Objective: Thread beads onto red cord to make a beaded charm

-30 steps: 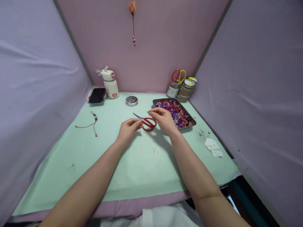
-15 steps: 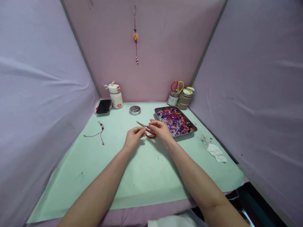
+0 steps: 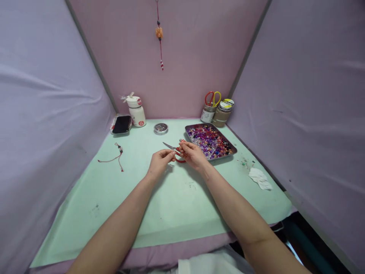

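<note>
My left hand (image 3: 161,160) is closed in a pinch, fingertips close to those of my right hand (image 3: 194,154). Whatever small thing the two pinch is too small to make out. A pair of scissors (image 3: 169,146) with red handles lies just behind the fingertips, blades pointing left, its handles partly covered by my hands. Beyond the right fingers a small red and white thing (image 3: 182,140) shows; its kind is unclear. Right of that hand stands a shallow metal tray (image 3: 235,151) full of colourful beads.
A beaded red cord (image 3: 121,151) lies at the left. Farther back are a phone (image 3: 122,125), a white bottle (image 3: 137,112), a small round dish (image 3: 161,129), a holder with scissors (image 3: 208,114) and a brown jar (image 3: 221,116). Crumpled tissue (image 3: 260,179) lies right; a beaded pendant (image 3: 159,33) hangs behind.
The view has tipped slightly down, so the tabletop things and the pendant sit higher in it. My hands keep their pinch at nearly the same place, with the right fingers slightly shifted.
</note>
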`<state>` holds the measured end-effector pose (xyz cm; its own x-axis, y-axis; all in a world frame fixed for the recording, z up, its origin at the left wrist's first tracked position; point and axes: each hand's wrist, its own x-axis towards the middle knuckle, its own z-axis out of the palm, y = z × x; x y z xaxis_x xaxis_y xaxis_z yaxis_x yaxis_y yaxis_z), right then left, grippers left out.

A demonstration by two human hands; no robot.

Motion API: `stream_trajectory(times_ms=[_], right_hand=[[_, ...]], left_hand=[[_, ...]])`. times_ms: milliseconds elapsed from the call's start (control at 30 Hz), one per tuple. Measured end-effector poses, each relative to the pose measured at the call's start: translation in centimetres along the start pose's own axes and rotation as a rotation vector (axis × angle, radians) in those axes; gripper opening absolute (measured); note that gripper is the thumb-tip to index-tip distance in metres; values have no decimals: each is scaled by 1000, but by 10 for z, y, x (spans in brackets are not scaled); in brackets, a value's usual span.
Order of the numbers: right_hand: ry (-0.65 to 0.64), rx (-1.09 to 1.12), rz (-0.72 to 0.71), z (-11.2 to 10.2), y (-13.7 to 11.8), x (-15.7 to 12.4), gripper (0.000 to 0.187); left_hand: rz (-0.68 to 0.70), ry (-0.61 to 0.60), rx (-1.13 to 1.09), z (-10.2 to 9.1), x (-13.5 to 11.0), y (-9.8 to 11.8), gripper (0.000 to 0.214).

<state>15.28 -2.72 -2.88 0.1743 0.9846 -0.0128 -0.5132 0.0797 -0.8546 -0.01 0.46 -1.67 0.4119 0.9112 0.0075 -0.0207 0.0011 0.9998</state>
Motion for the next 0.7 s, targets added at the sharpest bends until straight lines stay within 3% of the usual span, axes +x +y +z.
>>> stream_trajectory(times_ms=[700], right_hand=[[10, -72, -17, 4, -2, -4, 33]], left_hand=[[-45, 1, 42, 0, -1, -1, 35]])
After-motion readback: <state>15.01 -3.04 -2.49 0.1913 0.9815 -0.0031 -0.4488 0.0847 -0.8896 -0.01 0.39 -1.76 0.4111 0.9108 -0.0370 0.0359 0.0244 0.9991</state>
